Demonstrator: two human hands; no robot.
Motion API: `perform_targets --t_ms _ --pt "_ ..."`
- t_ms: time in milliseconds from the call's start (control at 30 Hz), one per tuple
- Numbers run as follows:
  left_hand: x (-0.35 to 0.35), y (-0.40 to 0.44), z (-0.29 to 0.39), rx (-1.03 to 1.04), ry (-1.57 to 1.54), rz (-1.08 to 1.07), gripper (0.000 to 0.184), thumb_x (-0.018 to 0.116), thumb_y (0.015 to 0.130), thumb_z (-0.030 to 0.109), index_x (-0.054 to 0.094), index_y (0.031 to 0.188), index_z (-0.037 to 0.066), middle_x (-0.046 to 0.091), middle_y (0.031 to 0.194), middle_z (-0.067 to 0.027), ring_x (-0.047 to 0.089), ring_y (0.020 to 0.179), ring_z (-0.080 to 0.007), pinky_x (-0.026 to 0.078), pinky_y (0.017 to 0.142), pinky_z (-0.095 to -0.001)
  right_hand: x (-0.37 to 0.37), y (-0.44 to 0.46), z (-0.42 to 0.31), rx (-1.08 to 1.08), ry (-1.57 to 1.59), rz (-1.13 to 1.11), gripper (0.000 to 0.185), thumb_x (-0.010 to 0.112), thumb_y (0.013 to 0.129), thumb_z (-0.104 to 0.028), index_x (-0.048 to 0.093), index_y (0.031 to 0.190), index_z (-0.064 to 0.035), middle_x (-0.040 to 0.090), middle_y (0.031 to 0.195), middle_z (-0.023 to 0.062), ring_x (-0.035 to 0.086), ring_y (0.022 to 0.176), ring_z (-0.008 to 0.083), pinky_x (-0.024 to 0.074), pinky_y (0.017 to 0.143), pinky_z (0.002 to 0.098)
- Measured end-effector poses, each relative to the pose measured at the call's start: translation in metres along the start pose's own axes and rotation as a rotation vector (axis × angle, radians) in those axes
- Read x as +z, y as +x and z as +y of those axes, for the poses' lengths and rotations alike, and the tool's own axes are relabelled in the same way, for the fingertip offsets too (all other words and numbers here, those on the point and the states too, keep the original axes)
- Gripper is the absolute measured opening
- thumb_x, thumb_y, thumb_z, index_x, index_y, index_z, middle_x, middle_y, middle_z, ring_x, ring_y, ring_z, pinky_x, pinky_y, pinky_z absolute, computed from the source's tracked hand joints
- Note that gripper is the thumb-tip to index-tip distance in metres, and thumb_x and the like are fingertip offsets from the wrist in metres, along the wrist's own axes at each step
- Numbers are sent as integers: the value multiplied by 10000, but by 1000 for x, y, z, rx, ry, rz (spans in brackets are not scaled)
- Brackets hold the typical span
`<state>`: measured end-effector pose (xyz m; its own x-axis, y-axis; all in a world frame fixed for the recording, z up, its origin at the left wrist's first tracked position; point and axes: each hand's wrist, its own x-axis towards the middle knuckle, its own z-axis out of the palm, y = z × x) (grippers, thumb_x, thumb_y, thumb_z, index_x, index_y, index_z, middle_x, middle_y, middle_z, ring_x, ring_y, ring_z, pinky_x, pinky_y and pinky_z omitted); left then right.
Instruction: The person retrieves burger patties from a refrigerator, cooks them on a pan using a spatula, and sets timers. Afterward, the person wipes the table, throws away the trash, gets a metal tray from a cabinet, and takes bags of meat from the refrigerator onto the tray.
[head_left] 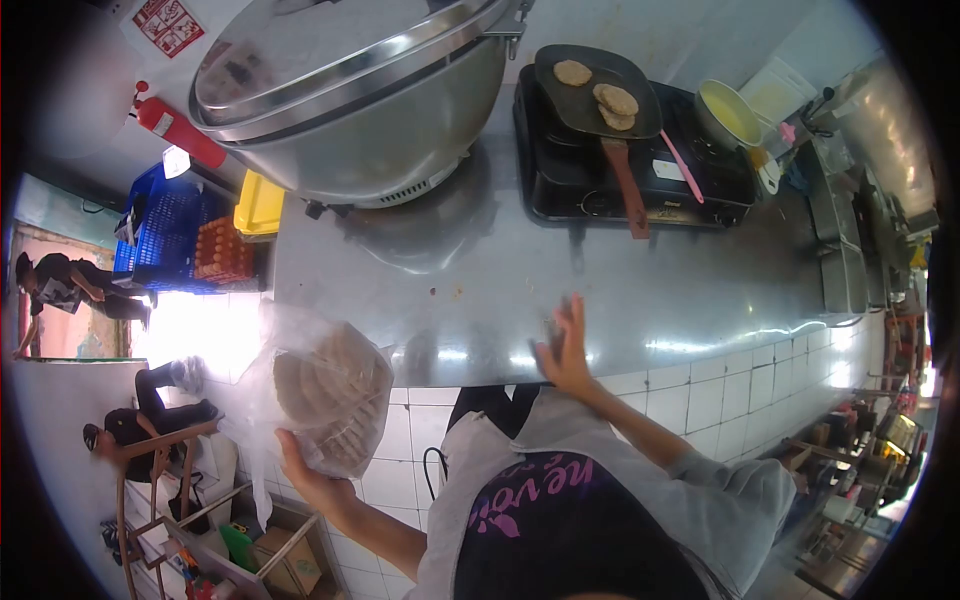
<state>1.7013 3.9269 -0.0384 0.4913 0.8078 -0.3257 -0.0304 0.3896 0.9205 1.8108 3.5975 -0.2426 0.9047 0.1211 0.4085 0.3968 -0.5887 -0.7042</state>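
My left hand (pixel 312 478) grips a clear plastic bag (pixel 345 400) from below, left of the counter's front edge. Inside it are several round, light-brown patties stacked together. My right hand (pixel 568 355) is empty, fingers apart, at the front edge of the steel counter (pixel 640 290). Beyond it, a dark square griddle pan (pixel 580 115) rests on a black gas stove (pixel 545 185), its brown handle (pixel 625 190) pointing toward me. One patty (pixel 573 72) lies alone in the pan, with overlapping patties (pixel 616 103) beside it. A pink utensil (pixel 683 165) leans by the pan.
A large grey metal machine (pixel 350 150) stands at the counter's back left. On the stove's right is a pan with yellow contents (pixel 730 112). Egg trays (pixel 222 250), a blue crate (pixel 165 225) and a fire extinguisher (pixel 180 130) are at left. Two people are farther left.
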Motion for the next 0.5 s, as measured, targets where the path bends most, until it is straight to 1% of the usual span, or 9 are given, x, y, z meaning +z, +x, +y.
perform_targets --t_ms 67,100,167,200,300,367,400,433,500 --pt "-3 0 3 17 23 26 580 592 829 404 478 1169 -52 508 1138 -122 518 1023 -222 424 857 -352 24 5 -19 16 -96 -67 557 562 831 -169 316 1290 27 138 1419 277 128 1311 465 138 1047 544" --pt "-4 1 4 30 41 44 575 590 830 409 486 1157 -52 509 1131 -121 518 1020 -222 426 853 -351 37 11 -21 14 -88 -66 557 562 831 -169 316 1290 27 138 1419 277 128 1311 465 138 1047 544" --pt "-12 4 7 28 39 29 580 591 828 414 490 1157 -54 506 1137 -123 516 1024 -224 424 855 -354 63 30 -16 97 -140 45 477 520 848 -121 355 1269 30 218 1399 267 165 1301 471 113 1060 524" --pt "-15 4 8 18 37 12 586 591 826 419 493 1156 -55 503 1143 -124 514 1028 -226 423 858 -357 72 38 -18 97 -134 44 477 520 848 -121 355 1269 30 218 1399 267 165 1301 471 113 1060 524" --pt "-23 7 9 24 47 48 600 595 821 426 494 1159 -59 500 1155 -128 512 1032 -231 420 864 -361 99 53 -26 70 -171 59 448 487 868 -151 353 1256 28 274 1359 248 207 1284 457 164 1045 542" --pt "-24 9 10 34 61 59 608 595 820 429 490 1165 -61 498 1159 -130 512 1033 -235 421 864 -362 117 58 -33 40 146 15 425 480 869 -137 367 1244 29 364 1295 228 274 1262 416 206 1048 482" --pt "-24 9 10 43 70 66 617 596 818 432 487 1171 -62 497 1163 -132 512 1034 -238 422 864 -363 126 64 -41 14 247 26 403 465 875 -127 377 1237 27 403 1267 211 365 1214 367 268 1025 437" --pt "-25 11 10 42 68 64 617 596 818 432 487 1171 -62 497 1163 -132 512 1034 -238 422 864 -363 132 68 -52 13 245 26 403 465 875 -127 377 1237 27 403 1267 211 365 1214 367 268 1025 437" --pt "-27 14 10 16 55 72 613 603 816 426 487 1169 -62 492 1168 -135 510 1039 -244 423 864 -363 139 76 -69 176 539 -90 383 454 868 -91 387 1230 13 440 1237 192 437 1158 331 302 1001 444"
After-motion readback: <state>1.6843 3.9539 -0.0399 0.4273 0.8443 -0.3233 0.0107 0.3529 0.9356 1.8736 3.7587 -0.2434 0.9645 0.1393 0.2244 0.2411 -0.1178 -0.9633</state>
